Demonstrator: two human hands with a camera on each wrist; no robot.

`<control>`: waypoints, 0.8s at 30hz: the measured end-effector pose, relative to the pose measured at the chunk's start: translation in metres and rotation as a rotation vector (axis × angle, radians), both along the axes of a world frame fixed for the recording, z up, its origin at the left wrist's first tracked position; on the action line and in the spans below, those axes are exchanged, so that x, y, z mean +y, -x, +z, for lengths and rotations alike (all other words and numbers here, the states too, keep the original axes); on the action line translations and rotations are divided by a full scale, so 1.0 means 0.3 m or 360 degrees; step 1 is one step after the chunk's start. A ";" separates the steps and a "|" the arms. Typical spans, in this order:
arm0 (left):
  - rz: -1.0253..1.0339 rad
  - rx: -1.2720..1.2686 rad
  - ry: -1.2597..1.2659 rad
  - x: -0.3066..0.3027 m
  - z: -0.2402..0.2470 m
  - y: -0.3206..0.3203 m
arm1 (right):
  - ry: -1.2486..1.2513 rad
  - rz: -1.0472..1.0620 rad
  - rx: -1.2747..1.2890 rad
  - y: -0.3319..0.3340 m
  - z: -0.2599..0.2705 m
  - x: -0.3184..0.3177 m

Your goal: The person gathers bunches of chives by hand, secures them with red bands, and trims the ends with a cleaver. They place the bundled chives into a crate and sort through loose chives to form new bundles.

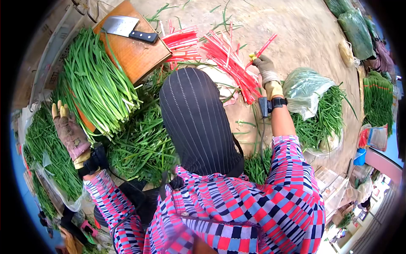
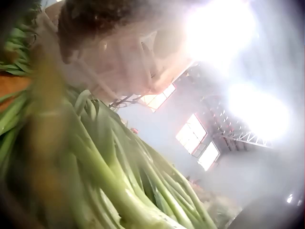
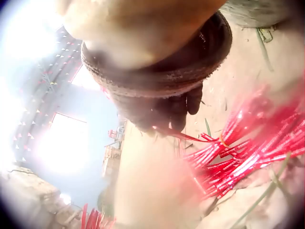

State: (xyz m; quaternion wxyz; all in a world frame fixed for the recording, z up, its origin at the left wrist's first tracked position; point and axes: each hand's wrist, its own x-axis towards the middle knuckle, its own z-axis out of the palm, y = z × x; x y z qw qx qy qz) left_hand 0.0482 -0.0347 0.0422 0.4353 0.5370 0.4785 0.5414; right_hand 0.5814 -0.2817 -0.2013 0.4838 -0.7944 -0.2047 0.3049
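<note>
My right hand (image 1: 265, 71), in a stained work glove, pinches a red-and-white striped tie strip (image 1: 267, 43) that points up and away. Just to its left lies a loose pile of the same red strips (image 1: 230, 63), seen close up as glossy red strips (image 3: 238, 155) in the right wrist view. My left hand (image 1: 72, 130), also gloved, has its fingers extended beside a thick bundle of garlic chives (image 1: 99, 80). Pale stem ends of that bundle face me. The left wrist view shows broad stems (image 2: 128, 191) close up, with a blurred yellowish glove finger before them.
A cleaver (image 1: 129, 28) lies on a wooden board (image 1: 127, 55) at upper left. A second bunch of red strips (image 1: 182, 44) is beside it. Loose greens (image 1: 141, 148) heap below the board. At right stands a plastic bag (image 1: 308, 89) over more greens.
</note>
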 end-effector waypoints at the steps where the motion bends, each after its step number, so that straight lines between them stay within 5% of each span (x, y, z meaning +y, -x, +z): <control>1: 0.0016 0.0042 -0.0008 -0.013 0.007 -0.012 | 0.0045 -0.0072 0.0012 0.004 -0.031 0.006; 3: -0.0002 -0.0029 -0.0001 -0.031 0.007 -0.009 | 0.0311 -0.0059 -0.0274 -0.058 -0.167 0.000; 6: -0.0068 -0.0098 0.0001 -0.035 -0.015 0.009 | 0.0707 -0.0574 -0.1121 -0.021 -0.253 0.035; 9: 0.0000 -0.0099 0.0053 -0.059 -0.010 -0.010 | 0.0950 -0.0264 -0.0695 0.114 -0.072 0.093; 10: -0.0018 -0.0107 0.0053 -0.062 -0.014 -0.006 | 0.0966 0.0023 -0.0609 0.110 -0.121 0.109; 15: -0.0064 -0.0115 0.0050 -0.074 -0.028 -0.024 | 0.1221 0.0122 -0.0601 0.195 -0.273 0.210; 19: 0.0030 -0.0099 0.0093 -0.063 -0.021 -0.027 | 0.0859 0.0327 -0.0712 0.104 -0.351 0.174; 21: 0.0135 -0.0049 0.0069 -0.103 0.006 -0.052 | 0.0396 0.0520 -0.0418 0.083 -0.258 0.079; 23: 0.0246 0.0059 0.0011 -0.072 -0.057 0.035 | 0.0252 0.0238 0.0088 0.170 -0.054 0.060; 24: 0.0279 -0.0086 0.0036 -0.087 -0.066 0.040 | 0.0145 0.0143 0.0439 0.118 -0.152 0.024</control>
